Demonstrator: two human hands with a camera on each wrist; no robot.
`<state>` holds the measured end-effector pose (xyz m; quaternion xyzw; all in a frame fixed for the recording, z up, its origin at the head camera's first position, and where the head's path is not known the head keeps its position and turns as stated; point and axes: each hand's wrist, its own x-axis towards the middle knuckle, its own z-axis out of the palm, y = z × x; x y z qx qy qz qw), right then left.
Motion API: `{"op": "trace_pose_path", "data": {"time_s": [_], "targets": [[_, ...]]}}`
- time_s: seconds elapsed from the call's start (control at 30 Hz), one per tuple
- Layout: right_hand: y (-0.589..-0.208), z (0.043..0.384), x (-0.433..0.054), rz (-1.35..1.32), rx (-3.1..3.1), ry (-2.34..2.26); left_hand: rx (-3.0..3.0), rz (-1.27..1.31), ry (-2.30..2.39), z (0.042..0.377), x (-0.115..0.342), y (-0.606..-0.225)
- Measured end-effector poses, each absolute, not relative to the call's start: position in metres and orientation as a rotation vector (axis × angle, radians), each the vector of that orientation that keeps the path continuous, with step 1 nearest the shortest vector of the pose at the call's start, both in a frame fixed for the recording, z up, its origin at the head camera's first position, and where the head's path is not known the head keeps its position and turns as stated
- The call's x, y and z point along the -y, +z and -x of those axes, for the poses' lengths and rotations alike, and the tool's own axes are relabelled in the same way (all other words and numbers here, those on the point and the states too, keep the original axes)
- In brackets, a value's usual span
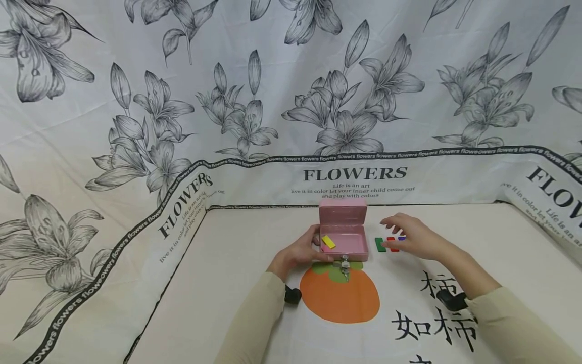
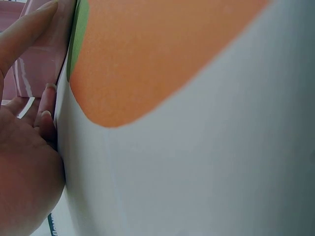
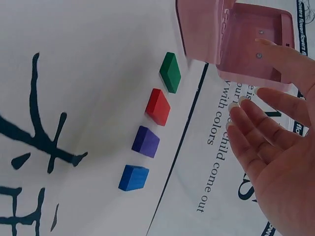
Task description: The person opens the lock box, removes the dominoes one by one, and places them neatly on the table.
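Observation:
A pink metal box [image 1: 356,243] stands with its lid [image 1: 342,212] raised. Inside, on the left, lies a yellow block [image 1: 328,241] with something pink beside it. My left hand [image 1: 302,248] grips the box's left side, its thumb along the front wall in the left wrist view. To the right of the box my right hand [image 1: 419,237] hovers with fingers spread and nothing held. Beneath it, a green block [image 3: 170,73], a red block [image 3: 158,107], a purple block [image 3: 146,142] and a blue block [image 3: 133,177] lie in a row.
A metal latch with a key [image 1: 345,267] hangs at the box's front. The white cloth has an orange persimmon print [image 1: 339,298] and black characters [image 1: 434,326]. Behind the box rises a flower-printed curtain [image 1: 254,182].

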<state>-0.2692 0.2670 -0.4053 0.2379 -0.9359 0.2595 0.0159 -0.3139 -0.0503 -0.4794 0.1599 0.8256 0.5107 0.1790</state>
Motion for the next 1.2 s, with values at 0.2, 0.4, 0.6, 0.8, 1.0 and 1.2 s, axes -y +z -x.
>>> {"op": "trace_pose_path", "data": {"time_s": [0.2,0.4,0.6,0.8,1.0,1.2], "targets": [[-0.407,0.274,-0.251,-0.802,2.881,0.846,-2.332,-0.445,1.445,0.314,0.051,-0.480],[-0.410,0.279,-0.238,-0.868,2.855,0.873,-2.322,-0.477,1.454,0.314,0.052,-0.483],[-0.414,0.284,-0.226,-0.926,2.820,0.891,-2.338,-0.477,1.436,0.314,0.052,-0.483],[-0.419,0.286,-0.213,-0.948,2.820,0.927,-2.337,-0.463,1.429,0.314,0.052,-0.483],[-0.423,0.292,-0.202,-0.960,2.844,0.934,-2.327,-0.478,1.444,0.314,0.052,-0.482],[-0.430,0.298,-0.195,-0.992,2.839,0.910,-2.322,-0.487,1.450,0.315,0.053,-0.481]]}}
